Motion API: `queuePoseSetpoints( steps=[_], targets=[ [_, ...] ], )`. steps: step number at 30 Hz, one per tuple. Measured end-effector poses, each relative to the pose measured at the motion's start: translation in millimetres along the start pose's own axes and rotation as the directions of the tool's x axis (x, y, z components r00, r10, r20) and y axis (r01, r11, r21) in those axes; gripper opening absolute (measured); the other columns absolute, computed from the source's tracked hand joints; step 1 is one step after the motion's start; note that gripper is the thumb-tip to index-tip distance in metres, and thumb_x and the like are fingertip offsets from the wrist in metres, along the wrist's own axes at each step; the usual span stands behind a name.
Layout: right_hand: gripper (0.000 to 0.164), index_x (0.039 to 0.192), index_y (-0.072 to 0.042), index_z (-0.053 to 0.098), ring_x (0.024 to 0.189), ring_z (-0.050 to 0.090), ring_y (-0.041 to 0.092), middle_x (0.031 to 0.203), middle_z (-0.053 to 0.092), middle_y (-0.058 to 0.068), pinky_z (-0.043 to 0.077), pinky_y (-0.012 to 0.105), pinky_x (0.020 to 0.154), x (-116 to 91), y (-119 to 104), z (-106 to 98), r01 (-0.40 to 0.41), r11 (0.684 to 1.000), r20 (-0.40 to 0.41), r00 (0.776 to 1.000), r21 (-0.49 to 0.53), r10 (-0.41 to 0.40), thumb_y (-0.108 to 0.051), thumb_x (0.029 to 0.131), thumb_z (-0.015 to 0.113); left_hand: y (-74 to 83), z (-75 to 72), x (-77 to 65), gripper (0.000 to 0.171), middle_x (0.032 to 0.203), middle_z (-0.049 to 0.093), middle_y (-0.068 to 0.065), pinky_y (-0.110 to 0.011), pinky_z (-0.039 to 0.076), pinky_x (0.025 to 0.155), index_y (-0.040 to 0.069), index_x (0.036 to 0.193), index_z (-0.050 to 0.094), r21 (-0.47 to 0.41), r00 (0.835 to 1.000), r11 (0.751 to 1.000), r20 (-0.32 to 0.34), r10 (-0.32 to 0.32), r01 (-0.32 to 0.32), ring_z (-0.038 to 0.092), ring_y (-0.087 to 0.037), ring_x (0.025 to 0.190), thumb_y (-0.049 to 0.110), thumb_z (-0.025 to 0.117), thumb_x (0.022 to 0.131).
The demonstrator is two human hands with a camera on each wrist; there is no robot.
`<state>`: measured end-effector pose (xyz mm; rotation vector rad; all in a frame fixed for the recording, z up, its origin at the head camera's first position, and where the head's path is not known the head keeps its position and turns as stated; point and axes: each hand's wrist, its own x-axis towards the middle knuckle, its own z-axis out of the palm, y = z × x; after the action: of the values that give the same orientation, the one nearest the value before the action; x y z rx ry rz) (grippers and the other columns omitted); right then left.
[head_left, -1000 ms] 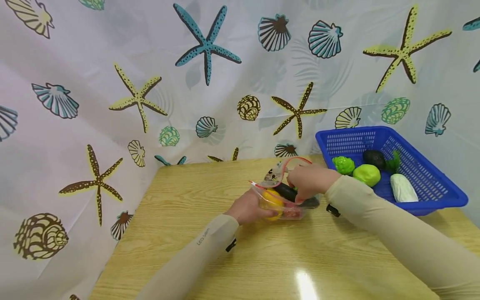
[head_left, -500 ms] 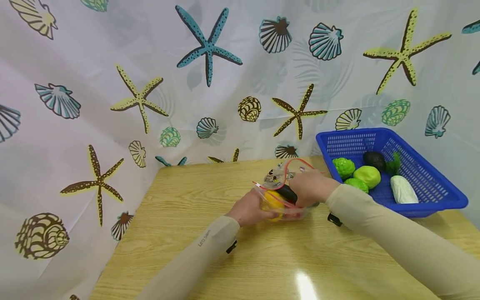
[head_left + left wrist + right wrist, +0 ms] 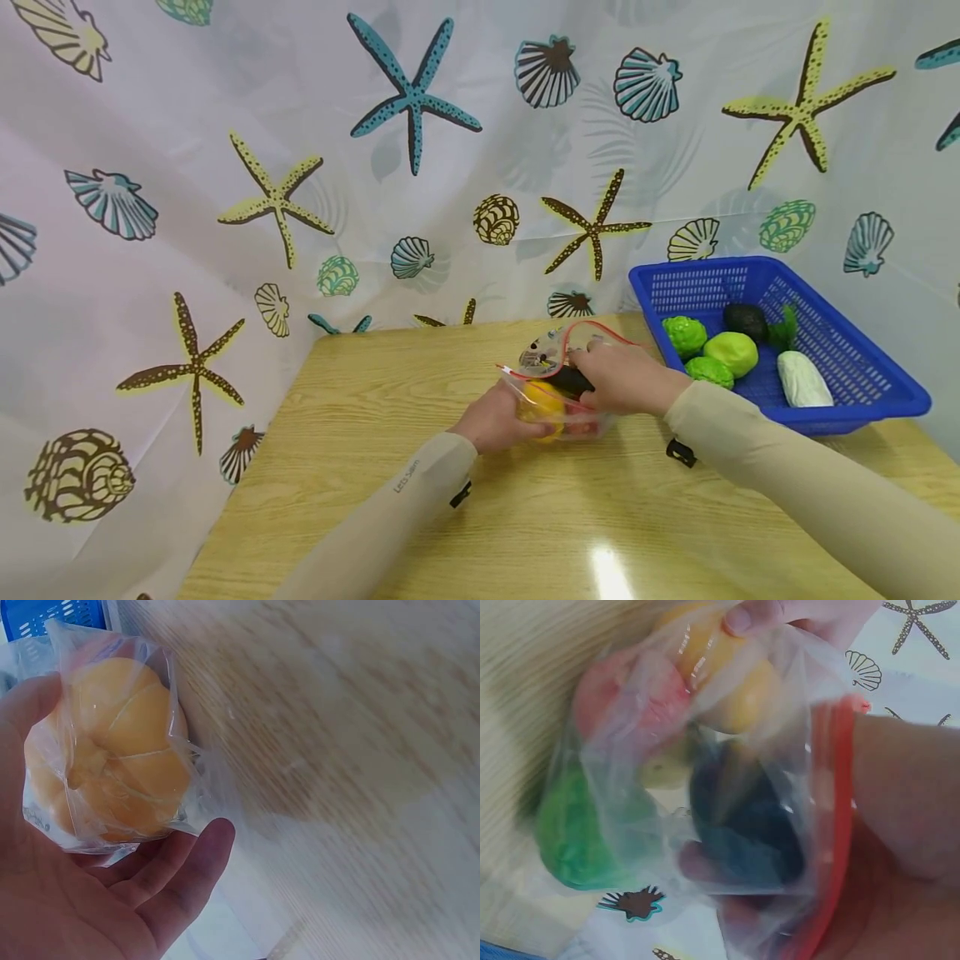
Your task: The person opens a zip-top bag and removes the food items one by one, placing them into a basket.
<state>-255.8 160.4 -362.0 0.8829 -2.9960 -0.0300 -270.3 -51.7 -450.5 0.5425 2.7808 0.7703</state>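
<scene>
A clear zip bag with a red-edged mouth (image 3: 832, 825) stands on the table, full of toy produce. My left hand (image 3: 497, 421) grips its left side, thumb and fingers around an orange-yellow pumpkin (image 3: 124, 742) through the plastic. My right hand (image 3: 626, 379) reaches in through the bag's mouth. Its fingers curl around a dark, smooth oblong piece of toy produce (image 3: 739, 814), seen blurred through the plastic. Also inside are a round red piece (image 3: 634, 697) and a green one (image 3: 577, 825). The right fingertips are partly hidden by the dark piece.
A blue plastic basket (image 3: 701, 292) stands to the right. It holds two bumpy green pieces (image 3: 684, 336), a smooth green one (image 3: 731, 354), a dark one (image 3: 745, 322) and a white oblong one (image 3: 804, 379). A patterned cloth (image 3: 420, 208) hangs behind the wooden table (image 3: 390, 375).
My right hand has dipped deeper into the bag and then shifted slightly. Its forearm has moved lower, uncovering a second bumpy green piece in the basket. The left hand keeps its hold.
</scene>
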Motion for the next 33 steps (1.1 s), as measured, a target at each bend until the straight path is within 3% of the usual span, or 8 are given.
queuePoseSetpoints(
  steps=[4,10,14,17,23,28,33],
  targets=[
    [0.045,0.114,-0.004,0.062,0.085,0.053,0.026,0.101,0.058,0.015,0.053,0.045,0.074,0,1,2,0.013,0.998,-0.128,0.992,0.061,-0.005,-0.025,0.076,0.074,-2.0,0.2,-0.2,0.074,0.106,0.051,0.004,-0.033,0.048,0.076,0.021,0.126,0.047,0.000,1.000,1.000,0.000,0.008,-0.008,0.051,-0.012,0.084,0.065,0.070,0.071],
    [0.027,0.101,-0.010,0.063,0.096,0.047,0.026,0.102,0.056,0.008,0.050,0.044,0.076,2,4,0,0.048,0.992,-0.303,0.953,0.117,-0.011,-0.020,0.077,0.071,-3.3,1.4,-0.6,0.071,0.108,0.055,0.008,-0.035,0.048,0.083,0.024,0.126,0.049,-0.029,0.999,0.999,0.003,0.034,-0.034,0.052,-0.008,0.088,0.064,0.070,0.071],
    [0.026,0.102,-0.014,0.065,0.097,0.049,0.024,0.105,0.058,0.005,0.051,0.044,0.076,-2,5,-4,0.066,0.984,-0.341,0.940,0.164,-0.006,-0.023,0.079,0.071,-3.3,1.4,-1.2,0.068,0.109,0.056,0.008,-0.037,0.048,0.083,0.024,0.123,0.051,-0.042,0.999,0.999,0.013,0.031,-0.030,0.052,-0.008,0.088,0.063,0.071,0.071],
    [0.026,0.104,-0.016,0.066,0.088,0.052,0.021,0.101,0.061,0.004,0.051,0.043,0.072,-10,6,-14,0.065,0.979,-0.376,0.926,0.193,0.012,-0.024,0.079,0.070,-3.0,1.0,-1.5,0.065,0.108,0.057,0.009,-0.037,0.048,0.084,0.026,0.121,0.051,-0.042,0.999,0.999,0.014,0.033,-0.032,0.053,-0.008,0.089,0.063,0.071,0.071],
    [0.023,0.101,-0.017,0.067,0.075,0.053,0.018,0.093,0.063,0.000,0.049,0.040,0.063,-32,16,-39,0.009,0.976,-0.394,0.916,0.217,0.079,-0.029,0.081,0.067,-1.9,-0.6,-1.9,0.065,0.103,0.056,0.010,-0.037,0.048,0.084,0.029,0.119,0.053,-0.024,1.000,0.999,0.003,0.028,-0.028,0.052,-0.008,0.088,0.066,0.071,0.069],
    [0.020,0.101,-0.016,0.068,0.076,0.052,0.020,0.096,0.065,0.003,0.044,0.040,0.062,-57,33,-68,-0.042,0.961,-0.372,0.917,0.272,0.145,-0.028,0.084,0.066,-1.9,-0.1,-1.5,0.065,0.099,0.056,0.009,-0.035,0.048,0.080,0.028,0.118,0.054,-0.016,1.000,1.000,0.008,0.010,-0.010,0.053,-0.011,0.083,0.067,0.070,0.069],
    [0.025,0.107,-0.013,0.067,0.070,0.053,0.022,0.100,0.065,0.014,0.042,0.039,0.055,-91,64,-98,-0.113,0.937,-0.359,0.903,0.330,0.235,-0.030,0.089,0.064,-3.9,0.9,2.2,0.077,0.105,0.056,0.009,-0.036,0.048,0.081,0.028,0.129,0.049,-0.002,1.000,1.000,0.001,0.021,-0.021,0.052,-0.010,0.085,0.070,0.069,0.068]
  ],
)
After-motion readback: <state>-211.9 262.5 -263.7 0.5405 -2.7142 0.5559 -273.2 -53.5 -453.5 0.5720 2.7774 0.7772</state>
